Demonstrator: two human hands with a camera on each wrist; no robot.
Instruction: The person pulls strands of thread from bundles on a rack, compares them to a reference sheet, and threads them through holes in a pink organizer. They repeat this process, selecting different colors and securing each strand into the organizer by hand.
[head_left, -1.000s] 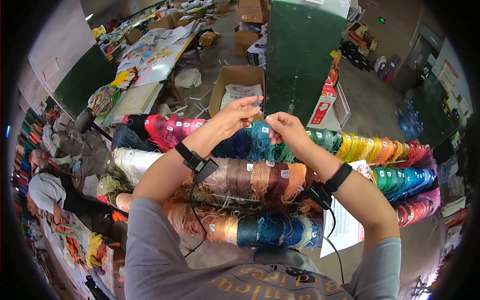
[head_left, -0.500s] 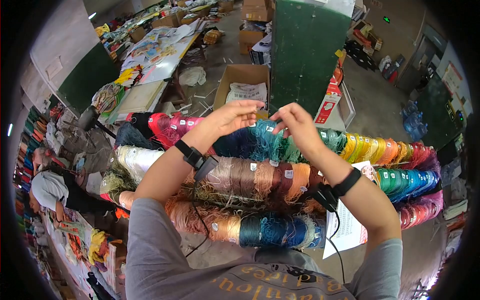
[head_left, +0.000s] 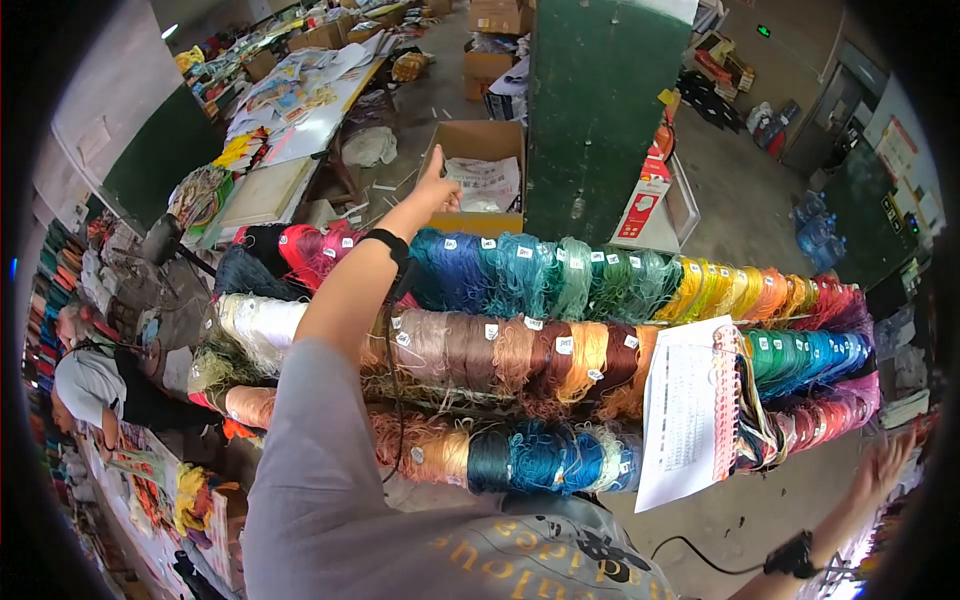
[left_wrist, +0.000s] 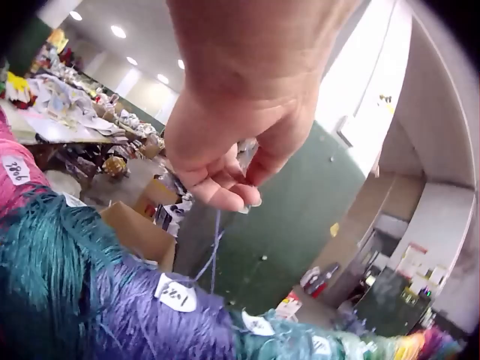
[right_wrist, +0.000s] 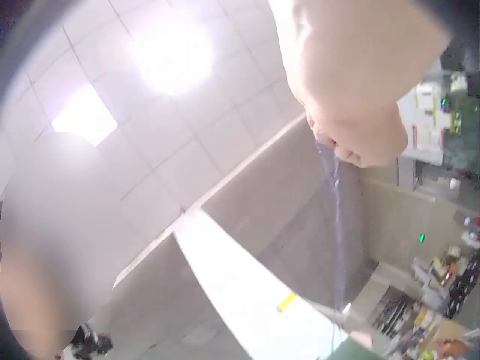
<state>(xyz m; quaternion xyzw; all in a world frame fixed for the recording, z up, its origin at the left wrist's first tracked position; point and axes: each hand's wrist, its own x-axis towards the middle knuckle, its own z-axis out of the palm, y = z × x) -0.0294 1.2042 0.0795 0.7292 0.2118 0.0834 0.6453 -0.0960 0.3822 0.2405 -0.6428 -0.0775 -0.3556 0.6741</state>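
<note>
Above the back row of thread skeins, my left hand (head_left: 437,188) is raised, curled fingertips pinching a thin purple thread (left_wrist: 212,259). The strand drops from those fingers toward a purple skein (left_wrist: 142,322) with a white number tag (left_wrist: 177,293). Far out to the right, my right hand (head_left: 882,472) is stretched away from the rack, blurred in the head view. In the right wrist view its fingers (right_wrist: 352,155) grip a purple strand (right_wrist: 339,225) that runs down in a taut line. A teal skein (left_wrist: 56,247) hangs beside the purple one.
Lower rows hold brown skeins (head_left: 465,355) and blue skeins (head_left: 550,455). A printed sheet (head_left: 680,420) with thread samples lies over the rack's right part. Behind stand a cardboard box (head_left: 480,135) and a green pillar (head_left: 600,110). Another person (head_left: 95,385) bends at the left.
My hands were close together over the back row. Now the right hand has swung far out to the right and the left has moved left and up, drawing the thread between them.
</note>
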